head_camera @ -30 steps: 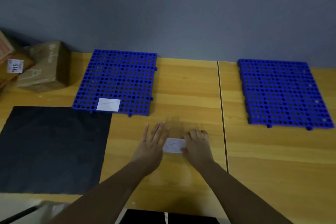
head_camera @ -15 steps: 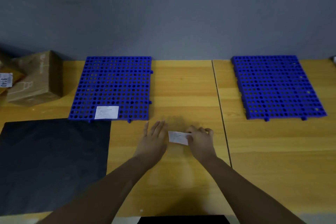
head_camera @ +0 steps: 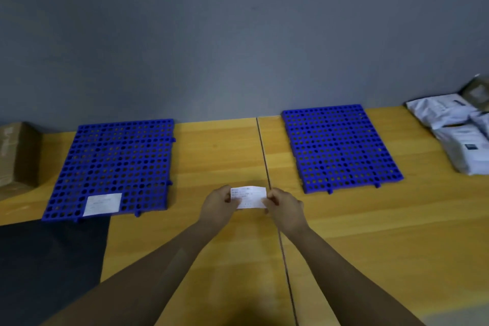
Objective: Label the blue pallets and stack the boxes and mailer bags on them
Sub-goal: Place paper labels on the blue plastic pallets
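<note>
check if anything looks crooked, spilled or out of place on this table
Nothing is spilled or damaged. The left pallet lies flat with its stuck label at the near edge; the right pallet is bare. The loose label, pinched between the left hand and right hand, bows slightly.

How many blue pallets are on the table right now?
2. The left pallet lies left of the table seam, with a white label at its near edge. The right pallet lies right of the seam, unlabelled. None appears hidden.

Cardboard box [head_camera: 16, 156] at the tabletop's [head_camera: 219, 151] far-left edge cut by the frame, mailer bags [head_camera: 460, 137] at its right edge likewise, print on the held label [head_camera: 248, 197] too blurred to read
</note>
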